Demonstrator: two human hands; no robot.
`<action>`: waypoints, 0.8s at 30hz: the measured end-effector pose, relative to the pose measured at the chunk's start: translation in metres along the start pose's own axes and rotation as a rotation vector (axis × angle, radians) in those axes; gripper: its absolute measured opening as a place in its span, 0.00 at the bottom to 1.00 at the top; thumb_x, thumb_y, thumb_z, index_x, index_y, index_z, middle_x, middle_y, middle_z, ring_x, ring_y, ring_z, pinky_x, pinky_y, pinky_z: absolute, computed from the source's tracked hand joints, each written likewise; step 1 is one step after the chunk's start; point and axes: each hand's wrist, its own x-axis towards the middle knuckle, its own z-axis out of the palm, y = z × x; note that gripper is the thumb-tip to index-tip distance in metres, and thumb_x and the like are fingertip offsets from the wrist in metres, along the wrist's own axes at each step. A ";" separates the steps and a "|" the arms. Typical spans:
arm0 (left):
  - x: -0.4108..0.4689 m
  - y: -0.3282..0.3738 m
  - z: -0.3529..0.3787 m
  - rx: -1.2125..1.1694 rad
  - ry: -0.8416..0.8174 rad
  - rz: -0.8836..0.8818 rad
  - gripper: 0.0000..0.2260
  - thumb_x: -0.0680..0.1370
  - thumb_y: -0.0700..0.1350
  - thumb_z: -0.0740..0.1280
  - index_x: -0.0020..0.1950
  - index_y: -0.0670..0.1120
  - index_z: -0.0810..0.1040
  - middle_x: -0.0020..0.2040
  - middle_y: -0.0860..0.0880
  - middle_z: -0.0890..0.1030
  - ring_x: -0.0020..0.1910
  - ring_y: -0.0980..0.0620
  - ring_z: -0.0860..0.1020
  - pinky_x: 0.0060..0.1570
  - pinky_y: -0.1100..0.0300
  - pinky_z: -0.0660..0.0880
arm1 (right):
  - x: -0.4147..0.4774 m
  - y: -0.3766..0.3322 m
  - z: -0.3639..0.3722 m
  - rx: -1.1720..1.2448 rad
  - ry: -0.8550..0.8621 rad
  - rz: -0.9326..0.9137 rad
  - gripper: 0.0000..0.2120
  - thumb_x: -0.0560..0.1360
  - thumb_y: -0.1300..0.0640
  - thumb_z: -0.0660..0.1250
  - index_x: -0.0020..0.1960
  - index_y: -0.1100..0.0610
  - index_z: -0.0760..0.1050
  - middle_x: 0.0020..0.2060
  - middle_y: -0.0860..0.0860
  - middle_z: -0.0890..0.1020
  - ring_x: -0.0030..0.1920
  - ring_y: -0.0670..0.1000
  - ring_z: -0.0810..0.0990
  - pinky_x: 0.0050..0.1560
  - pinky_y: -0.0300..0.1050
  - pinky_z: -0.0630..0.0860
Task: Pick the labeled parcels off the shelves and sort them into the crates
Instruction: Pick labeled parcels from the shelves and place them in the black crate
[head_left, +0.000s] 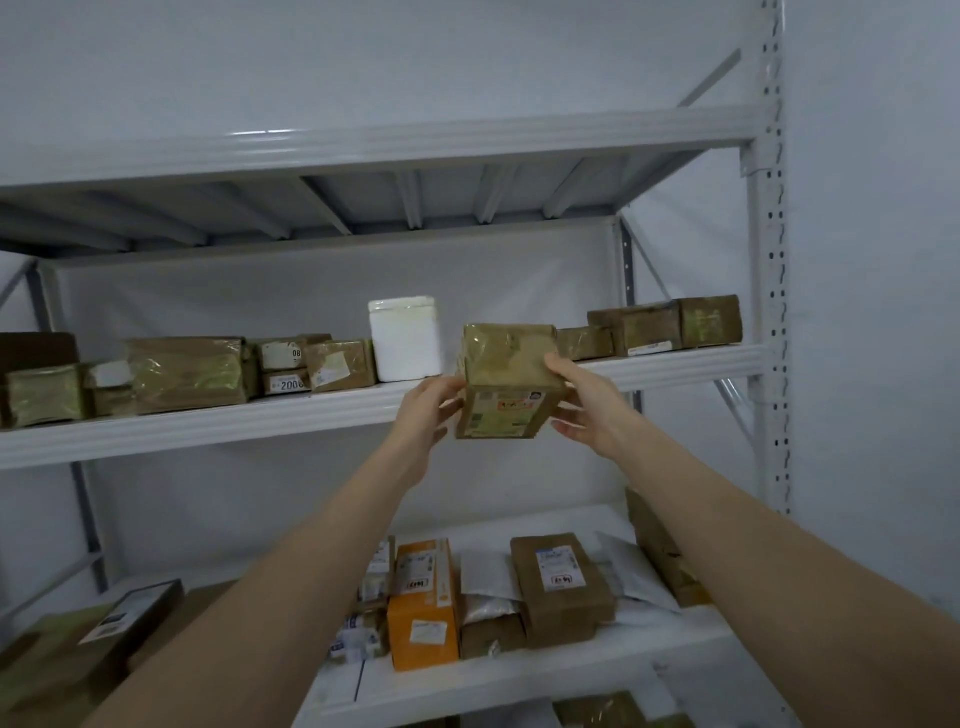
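Observation:
A brown taped parcel (506, 376) with a colourful label on its near face is held in front of the middle shelf (208, 428), at its front edge. My left hand (428, 410) grips its left side with curled fingers. My right hand (584, 402) holds its right side, thumb on top and fingers underneath. Both forearms reach up from the bottom of the view. No crate is visible.
Several brown parcels (187, 374) and a white container (405, 338) line the middle shelf; more brown boxes (654, 327) sit at its right end. The lower shelf holds an orange box (423, 605), a brown labeled parcel (561, 582) and grey mailers. A white upright (771, 312) stands on the right.

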 end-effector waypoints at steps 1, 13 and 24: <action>-0.002 0.000 -0.002 -0.025 -0.005 -0.004 0.12 0.78 0.50 0.63 0.59 0.47 0.78 0.56 0.54 0.81 0.60 0.54 0.76 0.62 0.52 0.67 | -0.004 0.002 -0.001 -0.008 -0.034 -0.018 0.10 0.74 0.51 0.70 0.53 0.52 0.77 0.52 0.53 0.81 0.49 0.52 0.79 0.58 0.49 0.75; 0.002 0.027 0.002 0.030 -0.056 0.337 0.20 0.80 0.37 0.61 0.71 0.51 0.68 0.64 0.52 0.74 0.64 0.55 0.72 0.45 0.69 0.74 | 0.002 -0.004 0.011 -0.179 0.036 -0.354 0.26 0.74 0.72 0.65 0.69 0.55 0.69 0.58 0.52 0.78 0.52 0.49 0.78 0.44 0.41 0.77; 0.112 0.034 0.031 0.328 0.112 0.287 0.27 0.77 0.34 0.61 0.75 0.47 0.63 0.68 0.47 0.73 0.66 0.48 0.71 0.65 0.54 0.70 | 0.101 -0.035 0.031 -0.843 0.213 -0.534 0.26 0.75 0.62 0.61 0.70 0.43 0.67 0.61 0.52 0.75 0.58 0.56 0.76 0.55 0.46 0.74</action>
